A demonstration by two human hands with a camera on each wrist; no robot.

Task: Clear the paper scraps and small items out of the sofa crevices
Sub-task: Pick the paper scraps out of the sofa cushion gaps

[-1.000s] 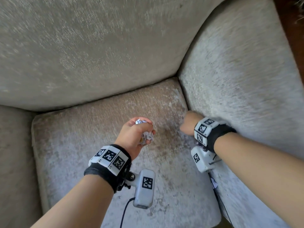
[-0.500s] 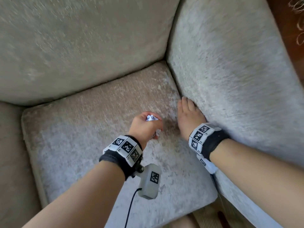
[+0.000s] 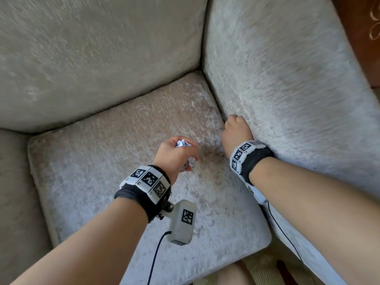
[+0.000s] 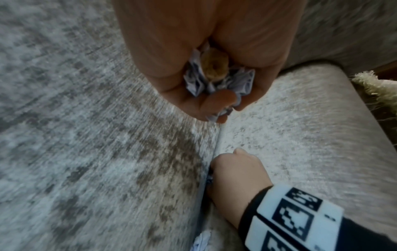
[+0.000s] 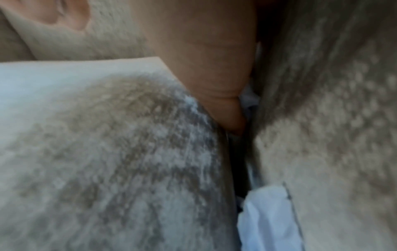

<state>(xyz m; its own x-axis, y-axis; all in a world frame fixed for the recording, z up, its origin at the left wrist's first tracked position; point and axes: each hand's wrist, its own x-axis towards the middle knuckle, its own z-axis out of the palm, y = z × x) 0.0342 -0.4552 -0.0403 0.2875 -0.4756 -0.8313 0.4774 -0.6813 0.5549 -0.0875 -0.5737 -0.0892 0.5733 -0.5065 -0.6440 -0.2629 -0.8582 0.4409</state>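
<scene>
My left hand hovers over the seat cushion and grips crumpled white paper scraps. The left wrist view shows a small brown item bunched with that paper. My right hand is at the crevice between the seat and armrest, knuckles up and fingers curled down into the gap. A sliver of white paper lies against its fingers, but the fingertips are hidden. Another white scrap is wedged in the same crevice nearer the front, also seen as a scrap in the left wrist view.
The back cushion rises behind the seat. A neighbouring cushion lies at the left. Rug and floor show past the seat's front edge. Dark wood lies beyond the armrest. Thin black cables trail from both wrist cameras.
My right hand slid further back along the crevice and its fingers went from lying flat to curled down into the gap. The left hand kept its grip on the paper.
</scene>
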